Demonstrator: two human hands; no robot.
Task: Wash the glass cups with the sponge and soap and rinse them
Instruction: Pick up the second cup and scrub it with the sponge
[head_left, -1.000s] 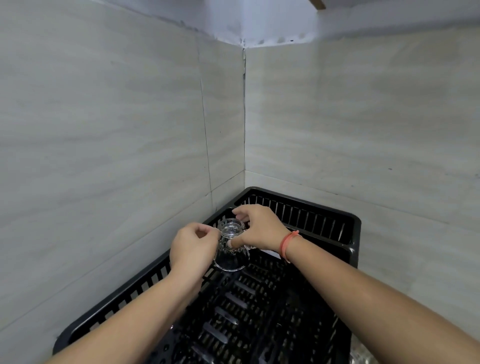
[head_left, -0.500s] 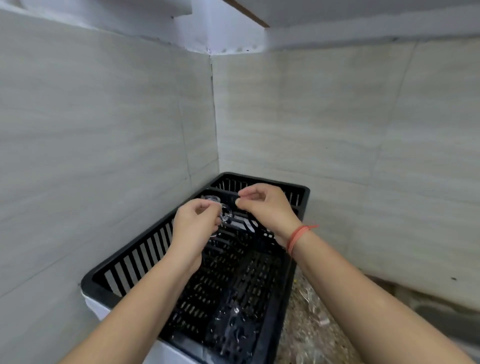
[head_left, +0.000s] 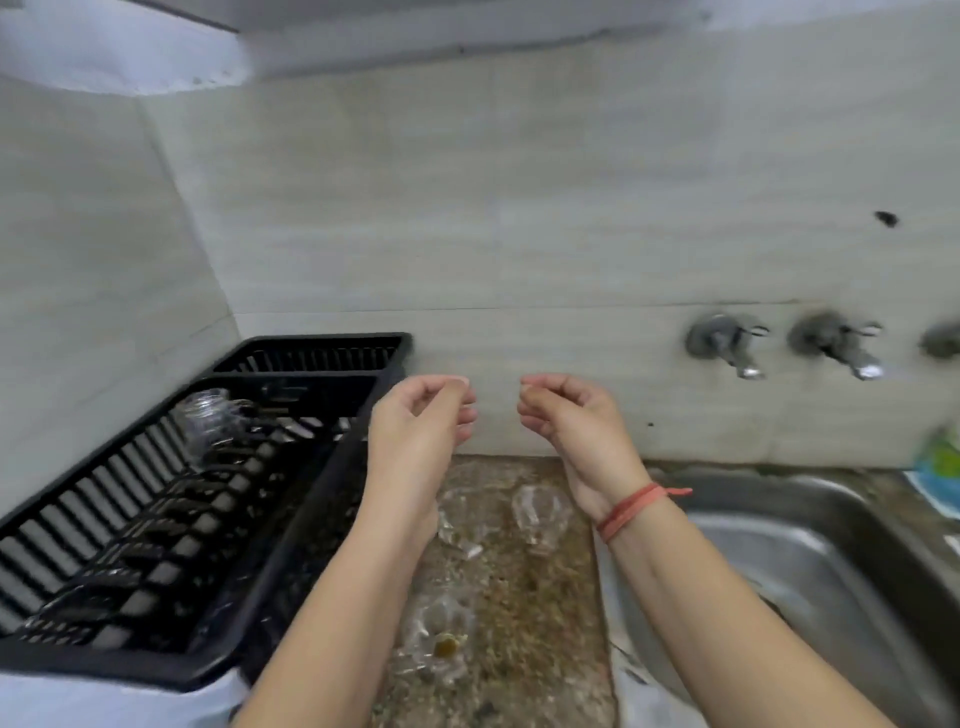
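Observation:
A clear glass cup (head_left: 208, 415) stands upside down at the far end of the black drying rack (head_left: 130, 670). Three more glass cups sit on the speckled counter (head_left: 545, 623) between rack and sink: one (head_left: 540, 517) below my right wrist, one (head_left: 457, 525) partly hidden behind my left forearm, one (head_left: 436, 636) nearer me. My left hand (head_left: 421, 421) and right hand (head_left: 566, 415) hover side by side above the counter, fingers loosely curled, holding nothing.
A steel sink (head_left: 810, 582) lies at the right. Two wall taps (head_left: 727, 345) (head_left: 836, 345) stick out above it, a third at the frame's edge. A green and blue item (head_left: 940, 467) sits at the sink's far right corner. Tiled walls close the back and left.
Both hands let go of the glass cup, leaving it in the rack. They pulled back and shifted right over the counter, and the view swung right to show the sink and taps.

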